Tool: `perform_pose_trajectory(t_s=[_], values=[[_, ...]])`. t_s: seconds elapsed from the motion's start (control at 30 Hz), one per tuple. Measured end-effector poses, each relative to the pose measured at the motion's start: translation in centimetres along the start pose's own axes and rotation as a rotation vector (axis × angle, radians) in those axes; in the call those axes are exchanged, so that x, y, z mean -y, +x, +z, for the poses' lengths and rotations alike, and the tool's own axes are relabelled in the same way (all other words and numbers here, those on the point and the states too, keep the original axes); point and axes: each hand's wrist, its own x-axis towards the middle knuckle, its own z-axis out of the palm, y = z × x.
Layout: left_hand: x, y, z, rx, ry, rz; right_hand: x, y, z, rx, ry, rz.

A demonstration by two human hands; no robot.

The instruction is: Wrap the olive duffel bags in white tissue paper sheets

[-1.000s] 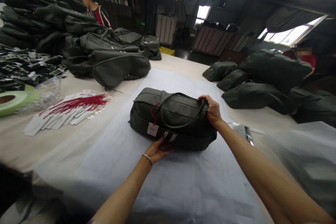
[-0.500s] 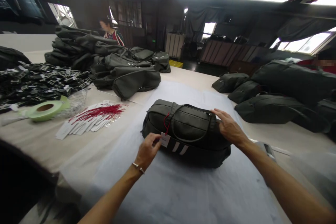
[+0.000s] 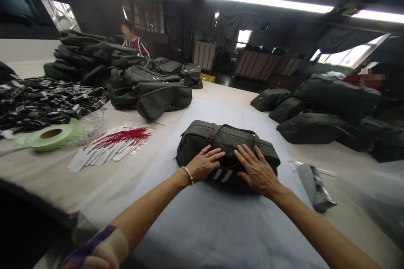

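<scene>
A dark olive duffel bag [image 3: 233,134] lies across the white sheet [image 3: 221,222] in front of me. Flat on its near left side rests my left hand [image 3: 205,164], fingers spread, with a bracelet at the wrist. My right hand [image 3: 257,170] presses its outstretched fingers on the near right part. Between the two hands, pale stripes [image 3: 222,175] show on the bag's lower front. A red tag string [image 3: 207,139] hangs by the left handle strap; the white tag on it is hidden, apparently under my left hand.
White tags with red strings [image 3: 116,145] fan out at left, near a roll of pale green tape [image 3: 52,134] and a heap of black straps [image 3: 47,101]. Dark bags [image 3: 135,71] pile up behind; more bags [image 3: 315,128] lie at right, by a grey-white packet [image 3: 315,187]. Two people are farther back.
My left hand has let go of the white tag and now lies flat on the bag. My right hand has moved from the bag's far right top to its near front.
</scene>
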Motion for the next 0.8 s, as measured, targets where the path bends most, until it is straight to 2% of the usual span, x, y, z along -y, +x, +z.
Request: perform_pose_trajectory(t_s=[0.13, 0.3, 0.4, 0.5, 0.57, 0.63, 0.73, 0.8], values=[[1.7, 0.5, -2.3, 0.196, -0.221, 0.051, 2.4, -0.3, 0.5, 0.024, 0.018, -0.02], [2.4, 1.5, -3.5, 0.2, -0.352, 0.037, 3.7, -1.0, 1.8, 0.057, -0.039, -0.01], [3.5, 1.5, -4.7, 0.094, -0.422, -0.089, 3.4, -0.8, 1.8, 0.061, -0.07, -0.016], [4.6, -0.2, -5.8, -0.092, -0.42, -0.292, 3.4, -0.7, 1.8, 0.039, -0.077, -0.007], [4.5, -1.6, -6.3, -0.215, -0.377, -0.419, 3.6, -0.8, 1.9, 0.03, -0.066, 0.004], [3.8, -2.1, -6.4, -0.325, -0.323, -0.489, 3.8, -0.8, 2.3, 0.018, -0.055, 0.005], [1.8, -0.7, -6.0, -0.424, -0.26, -0.435, 4.0, -0.9, 3.1, -0.03, -0.055, -0.001], [0.6, 1.1, -4.9, -0.387, -0.158, -0.315, 4.0, -0.9, 3.5, -0.078, -0.059, -0.004]])
